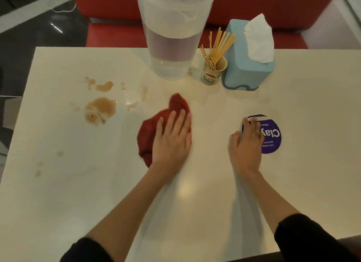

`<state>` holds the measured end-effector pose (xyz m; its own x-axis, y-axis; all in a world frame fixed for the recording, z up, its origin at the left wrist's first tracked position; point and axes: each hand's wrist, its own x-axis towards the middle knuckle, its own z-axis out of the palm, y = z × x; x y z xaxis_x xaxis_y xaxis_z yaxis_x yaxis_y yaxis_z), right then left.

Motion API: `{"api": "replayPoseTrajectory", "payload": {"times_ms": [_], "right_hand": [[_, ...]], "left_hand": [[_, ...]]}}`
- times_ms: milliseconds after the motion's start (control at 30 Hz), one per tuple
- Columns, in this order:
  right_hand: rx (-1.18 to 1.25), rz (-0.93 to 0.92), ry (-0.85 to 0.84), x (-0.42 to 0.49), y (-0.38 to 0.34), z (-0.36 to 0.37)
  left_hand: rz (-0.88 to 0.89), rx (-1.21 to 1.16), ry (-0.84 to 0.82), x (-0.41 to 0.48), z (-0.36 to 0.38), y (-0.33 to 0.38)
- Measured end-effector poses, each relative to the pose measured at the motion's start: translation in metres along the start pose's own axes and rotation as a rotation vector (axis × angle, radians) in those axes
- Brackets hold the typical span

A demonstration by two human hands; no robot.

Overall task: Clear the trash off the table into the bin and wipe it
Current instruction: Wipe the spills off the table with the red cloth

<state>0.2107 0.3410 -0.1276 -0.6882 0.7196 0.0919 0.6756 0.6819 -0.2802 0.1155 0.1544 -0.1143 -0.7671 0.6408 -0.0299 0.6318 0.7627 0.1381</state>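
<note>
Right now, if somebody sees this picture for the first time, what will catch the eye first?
The red cloth at the middle of the table, pressed flat under the left hand, stands out most. Next come the brown spills on the table's left part, not yet wiped. The tall translucent bin stands at the far edge.

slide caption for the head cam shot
Left hand presses a red cloth on the table near brown spills; right hand rests on a purple sticker.
</note>
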Motion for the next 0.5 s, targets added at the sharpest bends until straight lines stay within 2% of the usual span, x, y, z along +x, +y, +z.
{"api": "replayPoseTrajectory", "payload": {"times_ms": [133, 200, 400, 500], "right_hand": [[0.056, 0.020, -0.009, -0.001, 0.000, -0.004], [0.096, 0.044, -0.040, 0.001, -0.002, -0.006], [0.066, 0.074, -0.114, 0.002, -0.031, -0.020], [0.103, 0.038, -0.108, -0.007, -0.076, -0.016]], "left_hand": [[0.471, 0.018, -0.074, -0.046, -0.001, -0.020], [0.599, 0.011, -0.086, -0.044, -0.004, -0.052], [0.759, 0.056, -0.121, 0.018, -0.017, -0.116], [0.658, 0.061, -0.137, 0.058, -0.025, -0.151]]}}
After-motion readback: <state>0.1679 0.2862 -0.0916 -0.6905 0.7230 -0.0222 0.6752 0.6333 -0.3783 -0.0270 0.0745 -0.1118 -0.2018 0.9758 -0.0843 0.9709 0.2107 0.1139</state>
